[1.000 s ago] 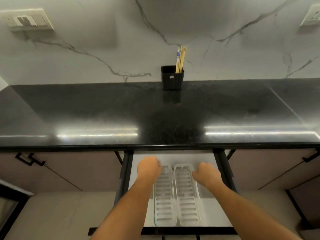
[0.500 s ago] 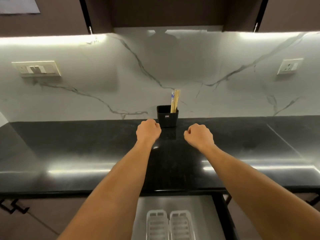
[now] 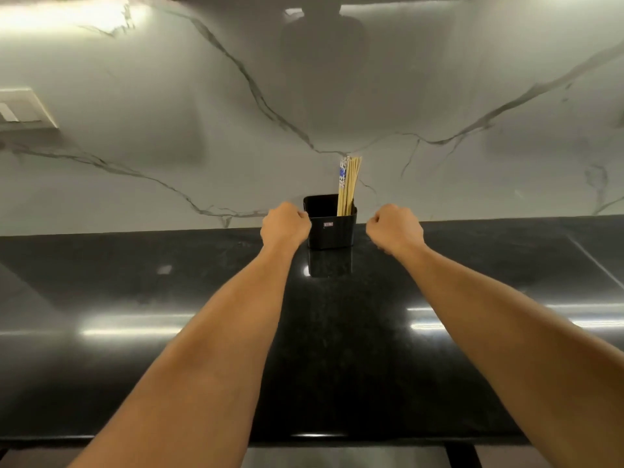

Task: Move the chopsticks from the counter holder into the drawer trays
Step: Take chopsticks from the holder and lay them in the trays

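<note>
- A small black rectangular plastic holder (image 3: pixel 332 228) stands upright on the glossy black stone tabletop (image 3: pixel 337 349), at its far edge against the white marble backsplash with grey veins (image 3: pixel 169 130).
- A bundle of pale wooden chopsticks (image 3: pixel 349 185), some with blue-and-white patterned tops, stands in the right part of the holder, leaning slightly right.
- The left hand (image 3: pixel 285 226) is curled into a loose fist with nothing in its grip; its knuckles sit just at the holder's left wall, though contact cannot be told.
- The right hand (image 3: pixel 395 228) is likewise curled with an empty grip, near the holder's right side but apart from it.
- Both bare forearms stretch over the tabletop.
- A pale switch plate (image 3: pixel 23 111) sits on the wall at far left.
</note>
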